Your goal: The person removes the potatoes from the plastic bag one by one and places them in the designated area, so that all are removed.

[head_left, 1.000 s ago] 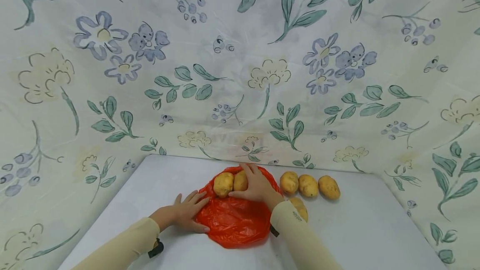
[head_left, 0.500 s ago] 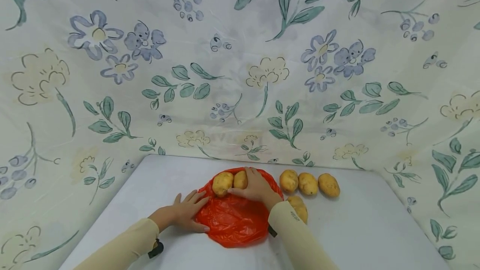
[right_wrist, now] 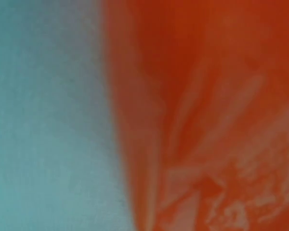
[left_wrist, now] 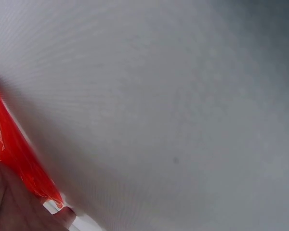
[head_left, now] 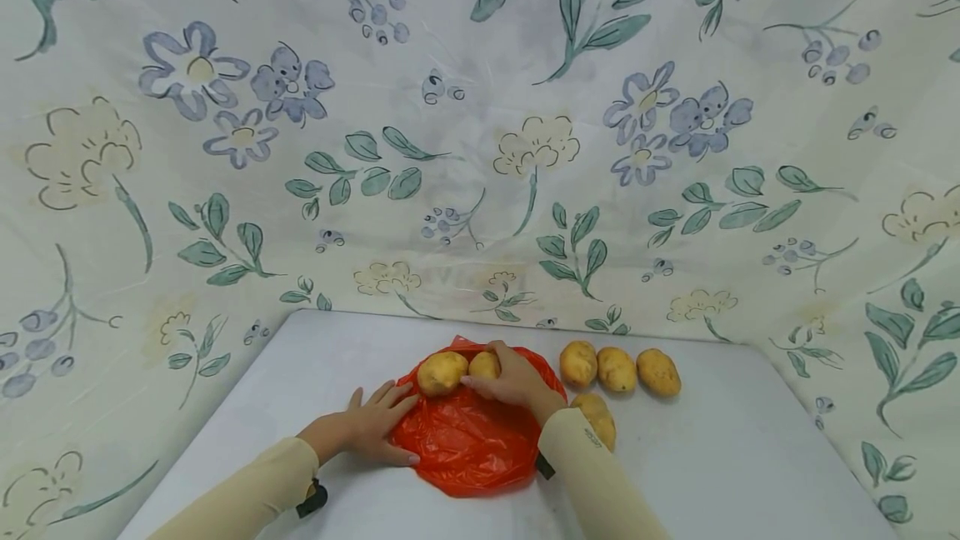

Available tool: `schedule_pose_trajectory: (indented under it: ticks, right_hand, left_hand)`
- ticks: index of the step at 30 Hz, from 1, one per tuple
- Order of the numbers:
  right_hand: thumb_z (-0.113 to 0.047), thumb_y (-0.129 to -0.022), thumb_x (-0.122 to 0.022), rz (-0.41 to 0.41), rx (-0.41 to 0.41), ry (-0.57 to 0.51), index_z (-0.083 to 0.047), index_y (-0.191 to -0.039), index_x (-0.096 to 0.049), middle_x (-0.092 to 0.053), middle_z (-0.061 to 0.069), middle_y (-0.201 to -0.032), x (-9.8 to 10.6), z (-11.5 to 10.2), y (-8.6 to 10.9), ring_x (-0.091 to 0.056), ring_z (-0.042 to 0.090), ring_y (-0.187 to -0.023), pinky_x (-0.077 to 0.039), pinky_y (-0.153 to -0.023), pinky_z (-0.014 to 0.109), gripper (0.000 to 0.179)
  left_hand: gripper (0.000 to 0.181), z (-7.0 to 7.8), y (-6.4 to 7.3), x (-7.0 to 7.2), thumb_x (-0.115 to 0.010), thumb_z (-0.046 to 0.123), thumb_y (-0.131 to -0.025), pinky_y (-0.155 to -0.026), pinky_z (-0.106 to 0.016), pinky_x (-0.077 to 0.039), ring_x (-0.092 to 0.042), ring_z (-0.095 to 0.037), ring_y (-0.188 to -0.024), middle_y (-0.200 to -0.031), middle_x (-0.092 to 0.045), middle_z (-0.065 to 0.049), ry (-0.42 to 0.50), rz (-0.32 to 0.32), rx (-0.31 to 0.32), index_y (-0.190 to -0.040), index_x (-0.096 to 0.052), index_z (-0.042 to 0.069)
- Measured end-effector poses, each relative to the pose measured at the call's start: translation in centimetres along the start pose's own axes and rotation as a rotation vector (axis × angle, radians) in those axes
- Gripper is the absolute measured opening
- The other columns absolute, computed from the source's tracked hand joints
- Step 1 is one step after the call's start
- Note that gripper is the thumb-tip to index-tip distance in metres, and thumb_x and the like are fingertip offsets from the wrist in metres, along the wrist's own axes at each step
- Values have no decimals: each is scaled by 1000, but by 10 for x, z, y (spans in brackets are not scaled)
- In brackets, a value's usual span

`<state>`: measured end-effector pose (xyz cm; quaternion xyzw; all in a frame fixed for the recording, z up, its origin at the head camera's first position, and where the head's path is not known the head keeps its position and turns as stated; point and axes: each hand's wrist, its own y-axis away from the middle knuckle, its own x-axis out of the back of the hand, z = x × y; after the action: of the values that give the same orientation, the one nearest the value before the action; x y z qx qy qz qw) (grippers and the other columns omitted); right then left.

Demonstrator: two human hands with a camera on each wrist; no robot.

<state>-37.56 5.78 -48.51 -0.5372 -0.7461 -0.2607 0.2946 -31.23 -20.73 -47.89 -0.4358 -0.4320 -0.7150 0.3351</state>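
Note:
A red plastic bag (head_left: 472,444) lies spread on the white table, and its crinkled film fills much of the right wrist view. Two potatoes sit at its far part: a left potato (head_left: 442,373) and a right potato (head_left: 484,365). My right hand (head_left: 513,377) grips the right potato from its right side, the thumb toward the left potato and fingers over the far side. My left hand (head_left: 375,423) rests with spread fingers on the bag's left edge. Part of the left hand (left_wrist: 24,207) and the bag's edge (left_wrist: 19,149) show in the left wrist view.
Right of the bag, three potatoes (head_left: 617,370) stand in a row at the back. Another potato (head_left: 596,419) lies nearer, partly hidden by the right sleeve (head_left: 592,457). A floral cloth (head_left: 465,148) hangs behind the white table (head_left: 720,457).
My right hand has drawn slightly nearer with the right potato. The left potato has shifted a little left and turned. The bag's far edge has changed shape; the left hand stays put.

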Motion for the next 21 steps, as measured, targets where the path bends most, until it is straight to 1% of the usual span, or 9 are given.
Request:
schedule_pose_trajectory:
  ticks: [6, 9, 14, 17, 21]
  right_hand:
    - [-65, -74, -75, -10, -39, 14, -15, -145, -46, -60, 5, -131, -1, 3, 1, -56, 23, -109, -51, -96, 50, 91]
    - [-61, -73, -78, -33, -49, -7, -17, -145, -45, -59, 5, -130, -2, 4, 0, -55, 24, -108, -52, -93, 49, 90]
    - [-51, -72, -83, -63, -74, -84, -23, -143, -45, -58, 5, -128, -1, 8, 1, -54, 25, -106, -52, -91, 48, 86]
    - [-45, -72, -85, -74, -72, -123, -23, -144, -44, -56, 4, -130, 1, 9, 2, -53, 25, -108, -52, -91, 50, 86]
    - [-38, -71, -87, -89, -33, -162, -23, -149, -39, -53, 4, -138, 2, 8, 3, -52, 26, -116, -51, -96, 53, 92]
  left_hand:
    - [103, -1, -1, -1, -72, 67, -74, -110, -78, -7, -14, -44, -150, -162, -26, -13, -8, 2, -2, -152, -37, 12]
    - [103, -1, -1, -1, -72, 67, -74, -110, -78, -7, -13, -44, -150, -162, -25, -13, -10, 0, -1, -152, -36, 12]
    - [102, 2, 0, 0, -72, 67, -75, -110, -78, -6, -13, -45, -150, -162, -25, -14, -8, -10, 1, -152, -37, 11]
    - [101, 3, 0, 1, -72, 66, -75, -110, -79, -6, -13, -45, -149, -162, -25, -14, -8, -8, -2, -151, -37, 10]
    - [101, 2, -1, 0, -72, 67, -75, -110, -78, -6, -13, -44, -150, -162, -25, -13, -7, -4, 5, -152, -38, 11]
